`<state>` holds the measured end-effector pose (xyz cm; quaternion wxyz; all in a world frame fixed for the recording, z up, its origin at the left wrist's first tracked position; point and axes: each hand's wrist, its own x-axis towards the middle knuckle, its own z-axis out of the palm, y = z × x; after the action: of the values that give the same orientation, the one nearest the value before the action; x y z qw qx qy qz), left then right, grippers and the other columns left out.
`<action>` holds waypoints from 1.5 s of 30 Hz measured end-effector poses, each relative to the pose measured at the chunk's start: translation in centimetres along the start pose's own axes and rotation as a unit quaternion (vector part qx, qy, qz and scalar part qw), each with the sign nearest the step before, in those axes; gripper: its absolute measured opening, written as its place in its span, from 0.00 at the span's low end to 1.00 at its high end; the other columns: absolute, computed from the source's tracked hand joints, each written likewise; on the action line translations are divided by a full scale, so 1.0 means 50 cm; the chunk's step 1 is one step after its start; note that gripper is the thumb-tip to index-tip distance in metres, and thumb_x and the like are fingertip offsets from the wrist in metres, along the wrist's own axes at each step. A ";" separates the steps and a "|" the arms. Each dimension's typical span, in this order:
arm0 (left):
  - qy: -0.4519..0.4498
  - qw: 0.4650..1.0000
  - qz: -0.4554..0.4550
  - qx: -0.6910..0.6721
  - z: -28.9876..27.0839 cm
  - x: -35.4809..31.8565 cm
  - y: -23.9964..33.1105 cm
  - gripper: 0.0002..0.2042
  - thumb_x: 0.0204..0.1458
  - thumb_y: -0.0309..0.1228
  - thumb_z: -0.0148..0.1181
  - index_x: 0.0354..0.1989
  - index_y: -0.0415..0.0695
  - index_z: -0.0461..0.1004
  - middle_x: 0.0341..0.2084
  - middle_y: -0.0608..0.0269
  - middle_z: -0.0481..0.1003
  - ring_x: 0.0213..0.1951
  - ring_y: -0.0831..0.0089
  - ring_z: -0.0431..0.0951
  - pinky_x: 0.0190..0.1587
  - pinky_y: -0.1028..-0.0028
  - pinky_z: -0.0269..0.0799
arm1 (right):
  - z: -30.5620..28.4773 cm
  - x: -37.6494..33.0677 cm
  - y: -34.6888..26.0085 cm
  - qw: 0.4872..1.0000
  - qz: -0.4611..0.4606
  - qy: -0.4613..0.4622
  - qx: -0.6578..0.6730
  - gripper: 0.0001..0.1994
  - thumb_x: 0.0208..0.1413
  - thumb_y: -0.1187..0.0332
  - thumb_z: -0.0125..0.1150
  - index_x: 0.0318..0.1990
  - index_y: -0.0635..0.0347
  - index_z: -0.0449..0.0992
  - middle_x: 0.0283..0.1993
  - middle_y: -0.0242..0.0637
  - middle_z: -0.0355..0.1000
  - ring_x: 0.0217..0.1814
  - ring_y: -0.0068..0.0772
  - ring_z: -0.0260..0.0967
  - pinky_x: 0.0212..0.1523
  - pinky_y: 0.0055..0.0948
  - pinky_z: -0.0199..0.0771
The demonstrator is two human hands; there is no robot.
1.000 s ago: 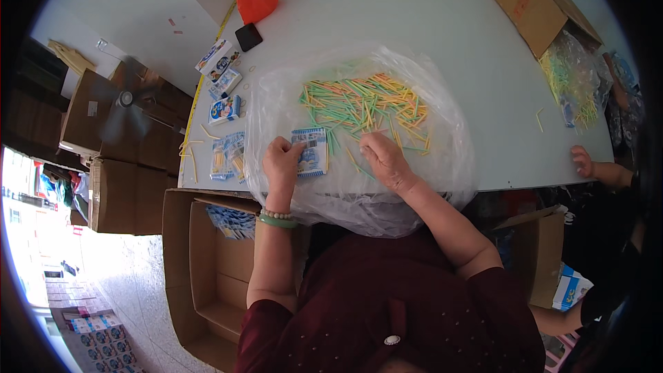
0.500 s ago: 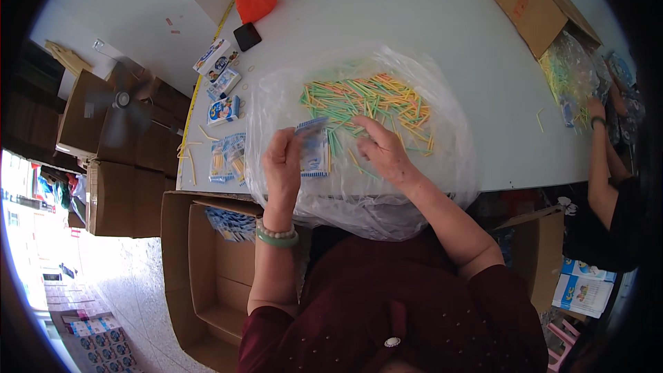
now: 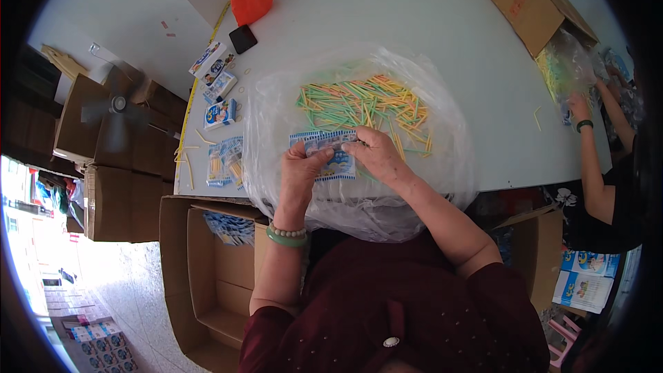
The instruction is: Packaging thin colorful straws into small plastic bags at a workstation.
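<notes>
My left hand [image 3: 301,171] and my right hand [image 3: 378,155] pinch a small blue-and-white plastic packet [image 3: 330,141] between them, one at each end. It lies level over the near edge of a loose pile of thin green, yellow and orange sticks [image 3: 366,103]. Just below the held packet, partly covered by my fingers, another blue-and-white packet [image 3: 340,167] rests on a clear plastic sheet [image 3: 442,145]. The sticks are spread on that sheet too. Whether a stick is inside the held packet, I cannot tell.
Filled packets [image 3: 224,161], small printed boxes [image 3: 219,114], a black flat object [image 3: 243,39] and a red bag [image 3: 252,1] line the table's left side. An open carton [image 3: 221,262] with packets stands below left. At right, a co-worker's hand [image 3: 579,107] is beside a tilted carton [image 3: 532,7].
My right hand has come left from the sticks onto the packet. The packet, before in my left hand only, is now stretched level between both. The co-worker's hand has shifted left.
</notes>
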<state>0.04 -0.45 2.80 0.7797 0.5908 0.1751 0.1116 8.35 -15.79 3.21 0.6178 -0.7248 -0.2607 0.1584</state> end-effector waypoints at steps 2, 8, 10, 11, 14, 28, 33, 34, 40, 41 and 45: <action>0.000 1.000 -0.006 -0.009 -0.004 0.002 0.001 0.04 0.51 0.21 0.60 0.35 0.40 0.77 0.30 0.65 0.79 0.31 0.79 0.78 0.34 0.78 0.74 | 0.006 0.004 0.020 1.000 0.027 -0.010 -0.001 0.09 0.52 0.69 0.61 0.29 0.66 0.69 0.25 0.38 0.72 0.28 0.24 0.67 0.31 0.29 0.68; 0.267 0.718 0.215 0.605 -0.049 0.018 0.007 0.21 0.43 0.38 0.67 0.42 0.37 0.73 0.36 0.51 0.74 0.35 0.52 0.73 0.36 0.61 0.68 | -0.006 0.008 0.101 0.995 -0.005 0.068 -0.079 0.08 0.50 0.69 0.62 0.29 0.63 0.69 0.22 0.42 0.68 0.23 0.33 0.66 0.28 0.34 0.66; 0.280 0.657 0.279 0.642 -0.039 0.010 0.020 0.22 0.43 0.38 0.67 0.44 0.37 0.72 0.40 0.50 0.73 0.37 0.51 0.73 0.39 0.61 0.68 | -0.009 0.003 0.099 0.992 -0.012 0.065 -0.107 0.08 0.50 0.69 0.62 0.29 0.62 0.69 0.22 0.42 0.68 0.23 0.35 0.65 0.28 0.34 0.65; 0.291 0.590 0.342 0.671 -0.032 0.008 0.029 0.23 0.42 0.37 0.67 0.45 0.36 0.72 0.43 0.48 0.71 0.39 0.51 0.72 0.41 0.61 0.67 | -0.010 0.000 0.096 0.989 -0.019 0.061 -0.135 0.07 0.50 0.69 0.62 0.29 0.61 0.69 0.21 0.42 0.67 0.23 0.36 0.64 0.28 0.34 0.65; 0.122 0.742 0.380 0.539 0.014 0.003 0.028 0.20 0.44 0.34 0.68 0.44 0.36 0.73 0.36 0.54 0.75 0.35 0.62 0.75 0.38 0.68 0.69 | -0.010 -0.014 0.074 0.996 -0.018 0.037 -0.078 0.05 0.52 0.73 0.60 0.36 0.61 0.74 0.25 0.34 0.70 0.30 0.18 0.65 0.32 0.23 0.67; -0.113 0.988 0.004 0.108 0.048 0.010 -0.022 0.03 0.53 0.24 0.59 0.31 0.39 0.78 0.25 0.71 0.76 0.27 0.86 0.70 0.31 0.81 0.66 | -0.077 -0.040 -0.008 0.992 0.036 -0.069 0.099 0.05 0.54 0.70 0.60 0.31 0.61 0.73 0.25 0.24 0.65 0.26 0.12 0.58 0.25 0.16 0.58; -0.076 0.994 0.000 0.080 0.084 -0.008 -0.019 0.02 0.53 0.23 0.58 0.30 0.41 0.77 0.25 0.75 0.75 0.27 0.87 0.68 0.32 0.82 0.63 | -0.078 -0.044 0.028 0.993 0.010 -0.059 0.106 0.08 0.55 0.68 0.59 0.27 0.58 0.70 0.22 0.22 0.62 0.23 0.12 0.56 0.23 0.15 0.54; -0.076 0.994 -0.001 0.080 0.084 -0.011 -0.025 0.02 0.53 0.23 0.58 0.30 0.41 0.77 0.25 0.75 0.75 0.27 0.87 0.68 0.32 0.82 0.63 | -0.077 -0.045 0.039 0.993 0.012 -0.033 0.114 0.07 0.55 0.69 0.59 0.27 0.58 0.71 0.22 0.22 0.62 0.23 0.12 0.56 0.24 0.15 0.55; -0.043 0.992 0.037 0.110 0.087 -0.015 -0.024 0.03 0.53 0.22 0.58 0.33 0.39 0.77 0.21 0.76 0.71 0.25 0.87 0.63 0.27 0.82 0.60 | -0.062 -0.062 0.043 0.991 -0.007 0.062 0.115 0.04 0.54 0.74 0.58 0.30 0.61 0.71 0.24 0.26 0.65 0.27 0.16 0.62 0.28 0.20 0.63; -0.033 0.992 0.016 0.117 0.078 -0.016 -0.021 0.03 0.53 0.22 0.57 0.34 0.38 0.77 0.21 0.76 0.70 0.25 0.87 0.63 0.27 0.82 0.60 | -0.060 -0.065 0.042 0.987 -0.022 0.095 0.126 0.02 0.54 0.73 0.58 0.32 0.61 0.72 0.25 0.27 0.68 0.27 0.17 0.65 0.29 0.21 0.66; -0.020 0.993 0.008 0.115 0.071 -0.023 -0.016 0.04 0.53 0.23 0.58 0.35 0.38 0.78 0.21 0.76 0.71 0.25 0.87 0.63 0.28 0.83 0.61 | -0.071 -0.076 0.101 0.994 -0.067 0.067 -0.059 0.03 0.54 0.74 0.58 0.36 0.60 0.74 0.27 0.31 0.72 0.30 0.20 0.71 0.31 0.23 0.70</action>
<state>0.42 -4.25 3.03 0.7092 0.6799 0.1659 0.0852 8.15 -21.34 -1.44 0.5990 -0.7500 -0.2758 0.0521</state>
